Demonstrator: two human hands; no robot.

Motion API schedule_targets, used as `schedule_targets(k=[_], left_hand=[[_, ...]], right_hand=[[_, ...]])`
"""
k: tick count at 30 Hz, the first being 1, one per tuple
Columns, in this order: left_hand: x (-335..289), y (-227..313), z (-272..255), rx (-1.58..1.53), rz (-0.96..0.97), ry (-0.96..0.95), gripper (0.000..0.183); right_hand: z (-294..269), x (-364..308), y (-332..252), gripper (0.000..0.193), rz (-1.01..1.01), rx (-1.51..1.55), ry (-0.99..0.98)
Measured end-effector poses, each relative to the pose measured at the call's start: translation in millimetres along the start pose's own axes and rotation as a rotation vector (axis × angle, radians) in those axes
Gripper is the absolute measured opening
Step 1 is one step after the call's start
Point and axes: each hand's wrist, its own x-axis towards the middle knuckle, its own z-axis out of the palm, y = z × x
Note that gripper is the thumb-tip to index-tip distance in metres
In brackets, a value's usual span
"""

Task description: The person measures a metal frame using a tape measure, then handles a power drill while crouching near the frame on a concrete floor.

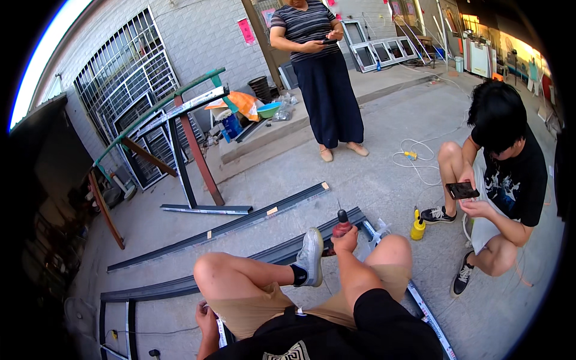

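Note:
My right hand (345, 241) is wrapped round a red power drill (341, 226), whose thin bit points up and away from me. The drill is above the far right end of a dark metal frame bar (354, 217), beside my raised shoe (310, 255). Low beside my left leg, my left hand (207, 318) has curled fingers; what they hold, if anything, does not show clearly. A frame of dark bars (162, 287) lies on the ground around and beneath my legs, and my body hides much of it. Its printed side bar (429, 312) runs past my right thigh.
Another long dark bar (240, 227) with small wooden blocks lies farther out. A person (510, 162) crouches at right with a phone, near a yellow spray bottle (418, 226). Another person (321, 72) stands ahead. A rack (174, 102) with bars stands left; a cable (414, 153) is coiled behind.

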Motion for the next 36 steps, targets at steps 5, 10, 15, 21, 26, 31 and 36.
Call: schedule_targets(k=[5, 10, 15, 21, 26, 31, 36], left_hand=[[-6, -12, -4, 0.019, -0.018, 0.019, 0.017], [-12, -4, -10, 0.14, 0.006, 0.017, 0.027], [3, 15, 10, 0.159, -0.067, -0.014, 0.031], [-5, -17, 8, -0.018, -0.125, -0.042, 0.03], [-6, -27, 20, 0.066, -0.225, -0.045, 0.023], [28, -20, 50, 0.05, -0.192, -0.149, 0.023], [63, 58, 134, 0.116, 0.158, -0.294, 0.024]], right_hand=[[0, 30, -31, 0.09, 0.01, 0.238, 0.146], [4, 62, -80, 0.084, -0.053, 0.518, 0.214], [-45, 95, -110, 0.086, -0.177, 0.536, 0.296], [-116, 109, -149, 0.053, -0.48, 0.634, 0.323], [-132, 156, -123, 0.061, -0.584, 0.468, 0.522], [-95, 143, -103, 0.064, -0.503, 0.307, 0.412], [-97, 114, -103, 0.074, -0.243, 0.171, 0.286]])
